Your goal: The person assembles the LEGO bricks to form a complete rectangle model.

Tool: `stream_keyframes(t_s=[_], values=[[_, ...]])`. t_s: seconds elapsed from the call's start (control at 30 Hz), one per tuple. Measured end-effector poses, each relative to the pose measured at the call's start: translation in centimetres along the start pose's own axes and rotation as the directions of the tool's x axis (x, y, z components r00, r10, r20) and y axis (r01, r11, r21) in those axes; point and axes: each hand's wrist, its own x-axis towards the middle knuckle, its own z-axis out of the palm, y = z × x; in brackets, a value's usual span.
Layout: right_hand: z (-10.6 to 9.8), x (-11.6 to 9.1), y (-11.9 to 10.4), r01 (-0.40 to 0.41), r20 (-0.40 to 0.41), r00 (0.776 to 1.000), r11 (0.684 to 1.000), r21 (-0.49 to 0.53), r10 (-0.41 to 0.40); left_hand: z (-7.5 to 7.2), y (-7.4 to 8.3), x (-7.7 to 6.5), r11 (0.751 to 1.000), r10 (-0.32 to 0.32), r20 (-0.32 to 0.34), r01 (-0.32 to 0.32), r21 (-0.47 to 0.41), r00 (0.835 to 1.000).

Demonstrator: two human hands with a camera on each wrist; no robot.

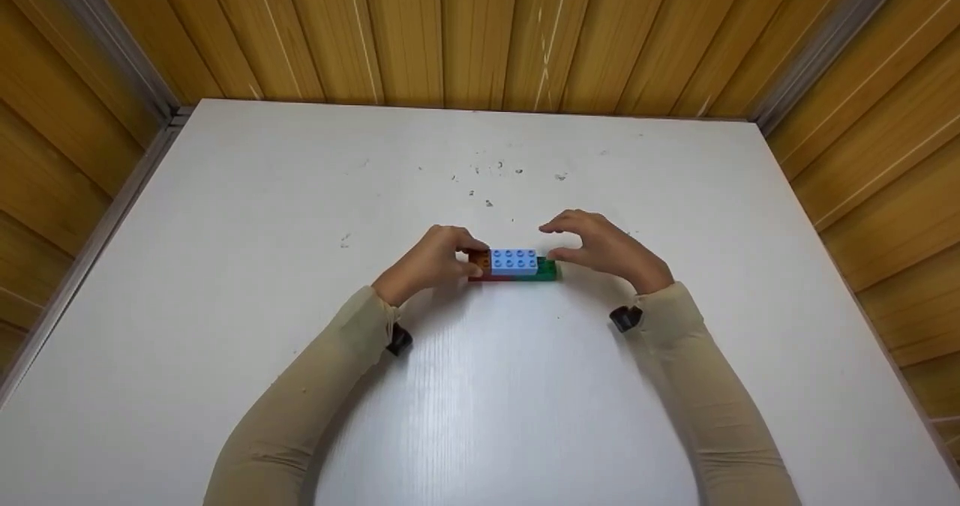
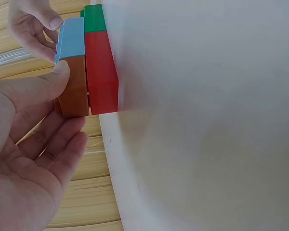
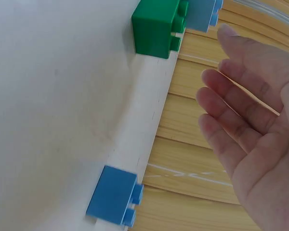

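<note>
A row of building bricks sits on the white table: a red brick (image 2: 101, 72) and a green brick (image 3: 155, 29) below, with a brown brick (image 2: 73, 86) and a light-blue brick (image 1: 514, 261) on top. My left hand (image 1: 435, 260) pinches the brown brick between thumb and fingers at the row's left end. At the other end my right hand (image 1: 600, 245) hovers, fingers spread apart and holding nothing. Its thumb lies close to the green brick; the right wrist view shows a gap there. Another blue brick (image 3: 113, 195) stands apart on the table in that view; I cannot make it out in the head view.
The white table (image 1: 480, 386) carries small dark marks (image 1: 489, 203) beyond the bricks. Yellow wood-look panels (image 1: 480, 37) rise behind it and at both sides. A small black camera (image 1: 625, 318) is worn on the right wrist and another (image 1: 400, 339) on the left.
</note>
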Motion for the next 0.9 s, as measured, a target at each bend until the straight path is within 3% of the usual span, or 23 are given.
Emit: stream_keyframes(t_s=[0.63,0.9], values=[[-2.0,-2.0,3.7,-0.146,-0.026,0.989,0.989,-0.003,0.146,-0.1,-0.2,-0.1,0.999,0.039,0.002,-0.039,0.009,0.999],[-2.4,-2.5,4.7,-0.261,0.005,0.965,0.965,0.016,0.261,0.0,-0.3,0.0,0.998,0.066,-0.012,-0.066,0.000,0.998]])
